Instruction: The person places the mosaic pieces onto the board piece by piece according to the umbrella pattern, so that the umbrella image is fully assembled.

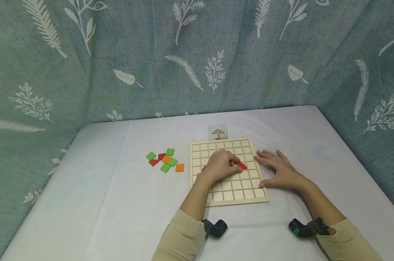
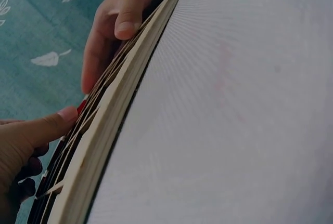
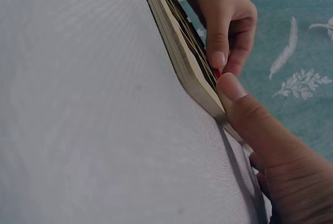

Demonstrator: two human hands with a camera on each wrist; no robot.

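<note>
A pale wooden grid board point(image 1: 223, 195) lies flat on the table. Over its middle is my left hand point(image 1: 220, 166), pinching a red tile point(image 1: 242, 165) with a curved edge between thumb and fingertips. Another red piece point(image 1: 203, 168) shows just beside the left wrist, mostly covered. My right hand point(image 1: 281, 171) rests with spread fingers at the board's right edge, thumb touching the rim. In the right wrist view, the right thumb point(image 3: 237, 89) lies along the board's edge, close to the left hand point(image 3: 223, 21). The left wrist view shows the left thumb point(image 2: 52, 125) at the red tile point(image 2: 81, 105).
Several loose green, red and orange tiles point(image 1: 165, 167) lie left of the board. A small pattern card point(image 1: 218, 132) with a coloured arrow-like figure lies behind the board. A white cloth point(image 1: 86, 203) covers the table, with a leaf-print curtain point(image 1: 144, 90) around it.
</note>
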